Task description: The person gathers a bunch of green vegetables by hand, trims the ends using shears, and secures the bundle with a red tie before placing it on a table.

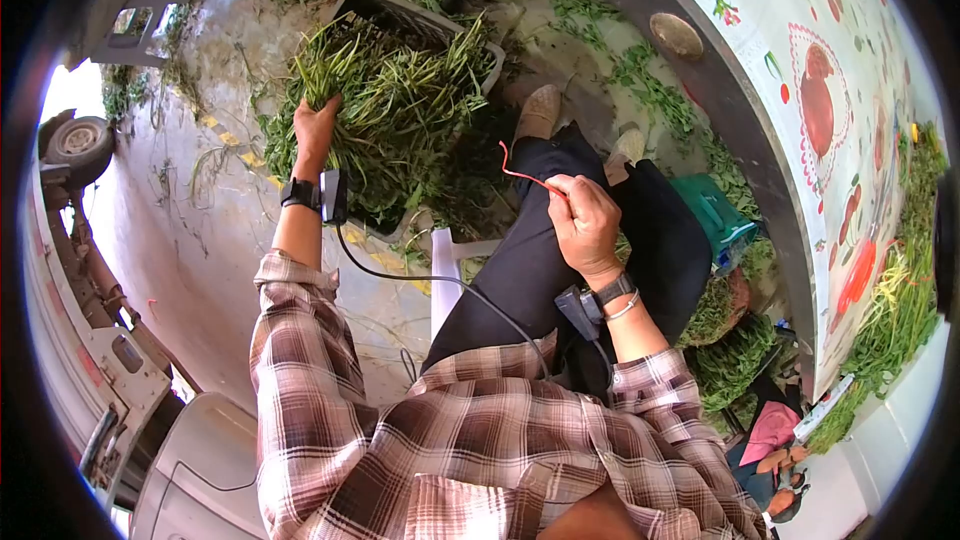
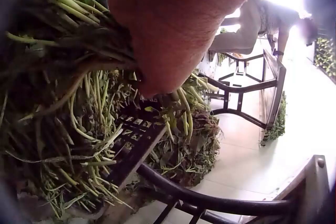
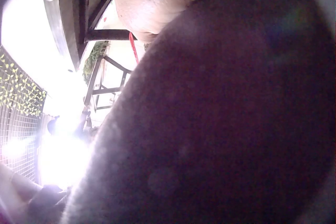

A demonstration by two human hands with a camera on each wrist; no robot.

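My left hand [image 1: 316, 130] grips a bunch of leafy green stems [image 1: 325, 70] at the left side of a heaped dark plastic crate [image 1: 400, 2]. In the left wrist view, the thumb side of the left hand [image 2: 163, 29] hides much of the grip, with loose stems [image 2: 100, 103] hanging around it. Over my lap, my right hand [image 1: 587, 225] pinches a thin red tie [image 1: 530, 177], whose free end curls up toward the crate. The red tie [image 3: 133, 48] also shows below the right hand [image 3: 152, 3] in the right wrist view, where a dark, blurred surface covers most of the picture.
A table with a patterned cover [image 1: 760, 50] stands to the right, with more greens [image 1: 905, 290] along its far side. A green plastic container [image 1: 712, 215] sits by my legs. Loose greens [image 1: 640, 80] litter the floor. Another person [image 1: 775, 450] is at lower right.
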